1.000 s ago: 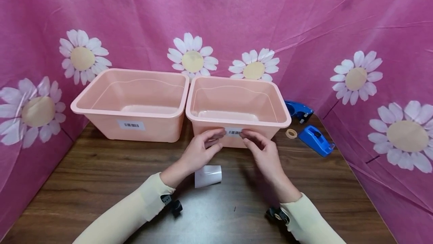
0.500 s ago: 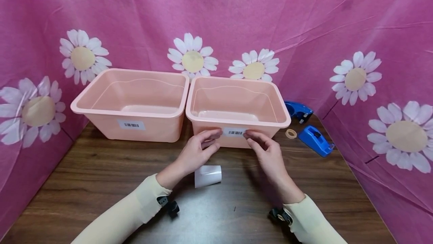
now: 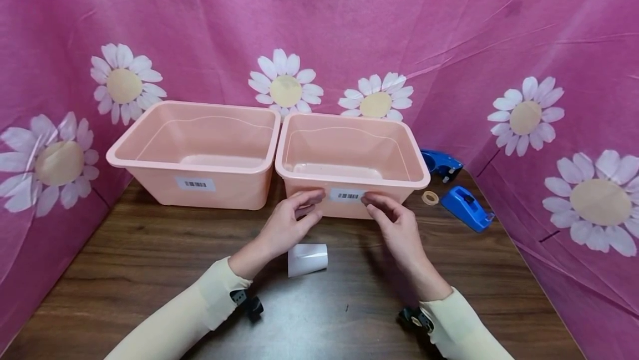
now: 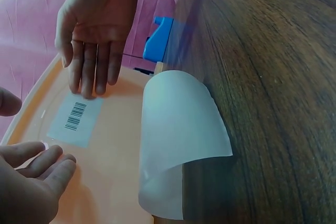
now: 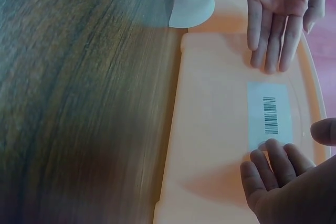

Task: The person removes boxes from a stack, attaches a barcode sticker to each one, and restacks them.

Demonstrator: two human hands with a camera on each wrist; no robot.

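Observation:
A white barcode label [image 3: 348,195] lies flat on the front wall of the right pink bin [image 3: 299,187]. To its left is my left hand [image 3: 288,221], its relaxed fingers just off the label's edge in the right wrist view. My right hand [image 3: 398,231] has its fingertips at the label's right edge, and in the right wrist view they overlap the label's end. Neither hand grips anything. The left pink bin [image 3: 234,188] carries a similar barcode label [image 3: 195,184]. Below my left hand, a curled white sheet [image 3: 308,259] rests on the table.
A blue tape dispenser [image 3: 465,207] and a tan ring-shaped roll [image 3: 430,198] lie right of the bins. Another blue tool [image 3: 441,165] stands behind them, partly hidden by the right bin. A pink flowered cloth [image 3: 319,27] closes off the back and sides of the wooden table [image 3: 150,271].
Both hands have drawn apart, the left one a little leftward and the right one rightward, so more of the right bin's label shows. Bins and curled sheet stay put.

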